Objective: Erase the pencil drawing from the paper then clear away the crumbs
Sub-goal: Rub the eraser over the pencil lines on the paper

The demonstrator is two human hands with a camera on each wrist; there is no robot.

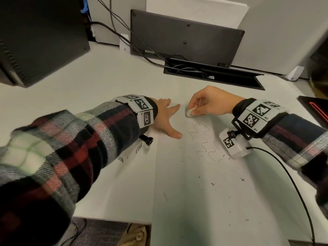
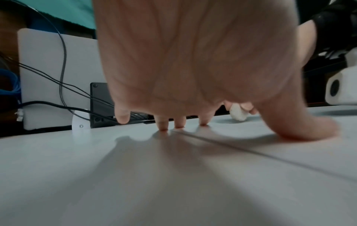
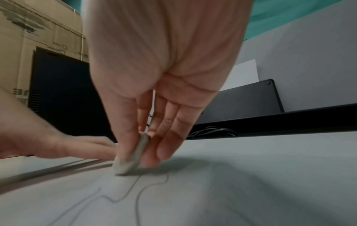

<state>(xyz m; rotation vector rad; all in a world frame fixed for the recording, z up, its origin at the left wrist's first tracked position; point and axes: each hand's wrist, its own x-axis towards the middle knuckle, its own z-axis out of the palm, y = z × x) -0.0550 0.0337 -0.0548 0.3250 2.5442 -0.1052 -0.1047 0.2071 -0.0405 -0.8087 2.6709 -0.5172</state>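
The left hand (image 1: pixel 166 118), spread flat, presses the paper (image 1: pixel 204 192) at its far left corner, while the right hand (image 1: pixel 211 102) pinches the eraser (image 1: pixel 190 111) near the paper's far edge; hard strokes could wrinkle it

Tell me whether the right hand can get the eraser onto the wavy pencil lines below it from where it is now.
Probably yes. The right hand pinches the eraser at the top of the pencil drawing, nothing lies between them, and the left hand rests off to the side.
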